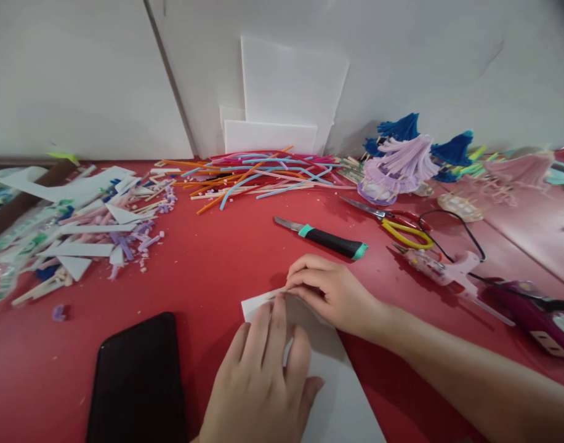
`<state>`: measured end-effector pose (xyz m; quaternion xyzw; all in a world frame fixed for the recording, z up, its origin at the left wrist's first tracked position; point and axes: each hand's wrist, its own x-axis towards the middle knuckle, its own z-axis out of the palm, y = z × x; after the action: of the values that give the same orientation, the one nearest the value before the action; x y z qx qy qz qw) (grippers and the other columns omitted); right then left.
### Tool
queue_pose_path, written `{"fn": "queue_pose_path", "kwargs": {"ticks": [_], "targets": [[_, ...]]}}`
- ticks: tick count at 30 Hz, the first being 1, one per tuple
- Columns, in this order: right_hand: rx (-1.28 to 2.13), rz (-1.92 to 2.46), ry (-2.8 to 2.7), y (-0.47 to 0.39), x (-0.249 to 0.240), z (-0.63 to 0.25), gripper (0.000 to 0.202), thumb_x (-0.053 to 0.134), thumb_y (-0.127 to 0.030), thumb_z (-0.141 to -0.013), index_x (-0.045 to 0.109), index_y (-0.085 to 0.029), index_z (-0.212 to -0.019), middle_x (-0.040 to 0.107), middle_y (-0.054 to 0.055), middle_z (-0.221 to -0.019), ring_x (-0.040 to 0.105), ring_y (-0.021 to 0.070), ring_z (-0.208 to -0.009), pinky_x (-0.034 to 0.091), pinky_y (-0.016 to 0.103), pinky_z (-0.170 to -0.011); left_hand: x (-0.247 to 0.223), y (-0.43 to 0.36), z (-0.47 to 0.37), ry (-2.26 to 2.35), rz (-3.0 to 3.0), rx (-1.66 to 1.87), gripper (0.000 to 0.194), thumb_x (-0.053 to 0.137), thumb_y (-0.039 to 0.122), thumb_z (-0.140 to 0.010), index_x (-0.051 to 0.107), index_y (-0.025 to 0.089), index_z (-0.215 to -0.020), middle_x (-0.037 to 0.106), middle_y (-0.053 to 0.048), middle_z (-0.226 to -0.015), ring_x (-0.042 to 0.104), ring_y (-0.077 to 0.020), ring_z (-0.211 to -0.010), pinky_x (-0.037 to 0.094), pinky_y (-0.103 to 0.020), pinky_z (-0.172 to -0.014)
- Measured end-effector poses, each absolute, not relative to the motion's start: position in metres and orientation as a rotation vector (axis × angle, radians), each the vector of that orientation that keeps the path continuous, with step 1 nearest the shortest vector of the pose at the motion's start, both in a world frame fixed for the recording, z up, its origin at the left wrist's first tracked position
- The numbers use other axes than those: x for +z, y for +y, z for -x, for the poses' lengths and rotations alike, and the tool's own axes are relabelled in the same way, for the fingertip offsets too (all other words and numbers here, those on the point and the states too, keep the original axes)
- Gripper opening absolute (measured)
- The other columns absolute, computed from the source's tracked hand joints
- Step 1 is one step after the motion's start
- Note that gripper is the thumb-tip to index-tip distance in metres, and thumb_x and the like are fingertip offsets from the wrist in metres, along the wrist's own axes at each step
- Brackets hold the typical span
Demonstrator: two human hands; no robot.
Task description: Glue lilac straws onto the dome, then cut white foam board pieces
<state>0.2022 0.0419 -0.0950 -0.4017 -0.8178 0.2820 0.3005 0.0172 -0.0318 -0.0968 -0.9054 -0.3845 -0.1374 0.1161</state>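
Observation:
A white sheet (337,400) lies on the red table, partly under both hands. Along its far edge runs a thin pale stick (273,294). My left hand (268,369) rests over the sheet, fingers apart, with fingertips touching the stick. My right hand (332,292) is closed in a pinch at the stick's right end, by the sheet's edge. A cutter knife (332,241) with a black and teal handle lies just beyond my right hand, its blade pointing left.
A black phone (138,381) lies at the near left. White and coloured scraps (97,234) pile up at the left, pipe cleaners (263,172) at the back. On the right are scissors (402,231), a glue gun (452,271) and small fringed models (402,163).

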Motion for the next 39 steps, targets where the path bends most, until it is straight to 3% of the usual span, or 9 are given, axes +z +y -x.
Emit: {"fn": "queue_pose_path", "kwargs": {"ticks": [27, 39], "targets": [[0.705, 1.052, -2.168, 0.0414, -0.0938, -0.2014, 0.015, 0.053, -0.012, -0.088, 0.066, -0.018, -0.087, 0.063, 0.005, -0.091, 0.060, 0.0134, -0.080, 0.049, 0.025, -0.072, -0.0970, -0.0313, -0.0185, -1.117, 2.656, -0.377, 0.032, 0.040, 0.035, -0.093, 0.051, 0.013, -0.115, 0.055, -0.024, -0.130, 0.057, -0.0341, -0.112, 0.049, -0.042, -0.081], [0.718, 1.065, -2.148, 0.0407, -0.0949, -0.2008, 0.016, 0.052, -0.011, -0.088, 0.067, -0.017, -0.088, 0.063, 0.005, -0.091, 0.061, 0.0131, -0.081, 0.049, 0.025, -0.074, -0.1004, -0.0326, -0.0155, -1.077, 2.654, -0.382, 0.044, 0.039, 0.047, -0.093, 0.051, 0.011, -0.117, 0.053, -0.025, -0.131, 0.055, -0.0357, -0.116, 0.049, -0.043, -0.084]]}}
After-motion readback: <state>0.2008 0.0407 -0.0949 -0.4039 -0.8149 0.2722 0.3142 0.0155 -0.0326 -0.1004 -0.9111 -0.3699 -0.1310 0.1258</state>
